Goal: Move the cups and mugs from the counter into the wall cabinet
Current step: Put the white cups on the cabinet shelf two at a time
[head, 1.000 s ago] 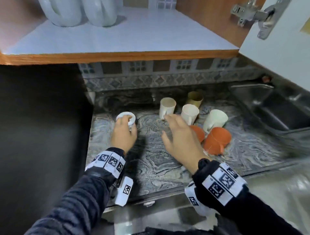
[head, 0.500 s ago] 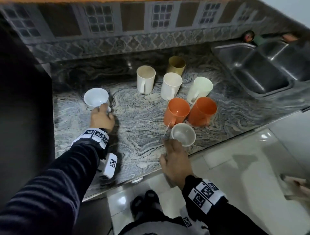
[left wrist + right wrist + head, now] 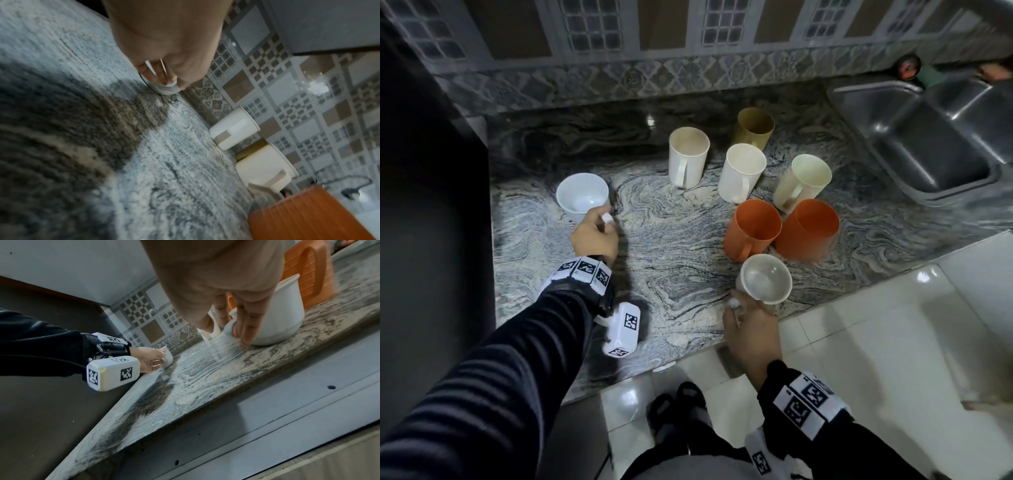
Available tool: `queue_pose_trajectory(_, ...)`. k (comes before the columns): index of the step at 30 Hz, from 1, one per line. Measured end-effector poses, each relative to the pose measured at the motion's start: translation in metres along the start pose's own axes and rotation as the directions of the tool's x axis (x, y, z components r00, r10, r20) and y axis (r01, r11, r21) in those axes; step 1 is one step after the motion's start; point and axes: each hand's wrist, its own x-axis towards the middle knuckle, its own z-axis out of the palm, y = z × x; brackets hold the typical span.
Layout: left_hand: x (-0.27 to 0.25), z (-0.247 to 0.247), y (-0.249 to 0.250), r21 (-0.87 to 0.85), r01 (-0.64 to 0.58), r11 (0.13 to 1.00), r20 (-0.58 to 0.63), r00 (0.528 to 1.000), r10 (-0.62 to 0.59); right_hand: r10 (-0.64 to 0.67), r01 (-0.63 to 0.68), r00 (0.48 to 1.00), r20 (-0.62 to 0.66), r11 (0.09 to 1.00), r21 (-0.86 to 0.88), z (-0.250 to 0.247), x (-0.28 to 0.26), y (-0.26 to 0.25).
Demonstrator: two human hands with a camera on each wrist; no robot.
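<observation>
Two white cups stand on the marble counter [image 3: 671,240]. My left hand [image 3: 602,219] pinches the handle of the left white cup [image 3: 582,193]; in the left wrist view that handle [image 3: 164,84] shows between my curled fingers. Near the front edge, my right hand [image 3: 736,305] holds the near white cup [image 3: 765,279] by its handle, with fingers [image 3: 246,324] and thumb closed on it beside the cup's body [image 3: 281,316]. Behind stand three cream mugs [image 3: 688,156] [image 3: 744,171] [image 3: 803,181], a gold cup [image 3: 755,126] and two orange mugs [image 3: 753,229] [image 3: 808,229]. The wall cabinet is out of view.
A steel sink [image 3: 928,144] is set into the counter at the right. A tiled backsplash [image 3: 654,78] runs along the back, and a dark surface [image 3: 431,222] borders the counter on the left. White floor tiles [image 3: 876,325] lie below the front edge.
The head view has dropped from the cabinet shelf to the counter. My right hand drew back from above the orange mugs and took the near white cup's handle. The left hand stayed on its cup.
</observation>
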Motion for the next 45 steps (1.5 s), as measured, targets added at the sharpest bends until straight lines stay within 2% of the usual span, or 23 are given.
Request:
queue_pose_trajectory(4, 0.005, 0.003, 0.000, -0.129, 0.081, 0.988, -0.006, 0.997, -0.083, 0.097, -0.098, 0.995, 0.016, 0.978, 0.183, 0.001, 0.003, 0.007)
queue_pose_trajectory(8, 0.001, 0.005, -0.001, -0.171, 0.102, 0.980, -0.093, 0.989, -0.119, 0.136, -0.131, 0.991, 0.016, 0.901, 0.414, 0.002, 0.003, 0.014)
queue_pose_trajectory(10, -0.003, 0.006, -0.007, -0.189, 0.100, 0.977, -0.127, 0.984, -0.125, 0.124, -0.119, 0.992, 0.027, 0.831, 0.544, 0.010, 0.002, 0.016)
queue_pose_trajectory(12, -0.008, 0.006, -0.012, -0.194, 0.081, 0.978, -0.159, 0.981, -0.113, 0.127, -0.141, 0.989, 0.070, 0.722, 0.678, 0.020, 0.003, 0.018)
queue_pose_trajectory(16, -0.014, 0.004, -0.022, -0.245, 0.049, 0.968, -0.171, 0.981, -0.093, 0.171, -0.148, 0.984, 0.055, 0.603, 0.784, 0.024, 0.006, 0.016)
queue_pose_trajectory(19, -0.016, -0.001, -0.033, -0.314, 0.039, 0.949, -0.159, 0.983, -0.093, 0.157, -0.111, 0.987, 0.018, 0.601, 0.792, 0.023, 0.002, 0.017)
queue_pose_trajectory(23, -0.027, -0.012, -0.039, -0.453, 0.007, 0.892, -0.143, 0.986, -0.081, 0.049, -0.032, 0.999, 0.001, 0.632, 0.774, 0.021, -0.002, 0.021)
queue_pose_trajectory(27, -0.048, -0.026, -0.036, -0.530, 0.001, 0.848, -0.100, 0.993, -0.063, -0.068, -0.006, 0.996, 0.064, 0.641, 0.768, 0.015, -0.004, 0.009)
queue_pose_trajectory(31, -0.077, -0.046, -0.032, -0.529, 0.001, 0.849, -0.080, 0.995, -0.051, -0.243, 0.081, 0.964, 0.110, 0.659, 0.748, 0.000, -0.003, -0.015)
queue_pose_trajectory(35, -0.107, -0.072, -0.017, -0.557, -0.057, 0.829, -0.145, 0.989, -0.030, -0.378, 0.210, 0.919, 0.112, 0.711, 0.672, -0.023, -0.004, -0.045)
queue_pose_trajectory(40, -0.142, -0.114, 0.014, -0.563, -0.203, 0.802, -0.282, 0.958, 0.044, -0.520, 0.335, 0.851, 0.073, 0.644, 0.688, -0.055, -0.006, -0.089)
queue_pose_trajectory(43, -0.164, -0.141, 0.033, -0.460, -0.297, 0.837, -0.374, 0.919, 0.121, -0.628, 0.444, 0.778, -0.013, 0.536, 0.717, -0.078, -0.012, -0.109)
queue_pose_trajectory(45, -0.180, -0.157, 0.045, -0.397, -0.367, 0.841, -0.450, 0.877, 0.170, -0.695, 0.518, 0.716, -0.073, 0.458, 0.723, -0.094, -0.020, -0.122)
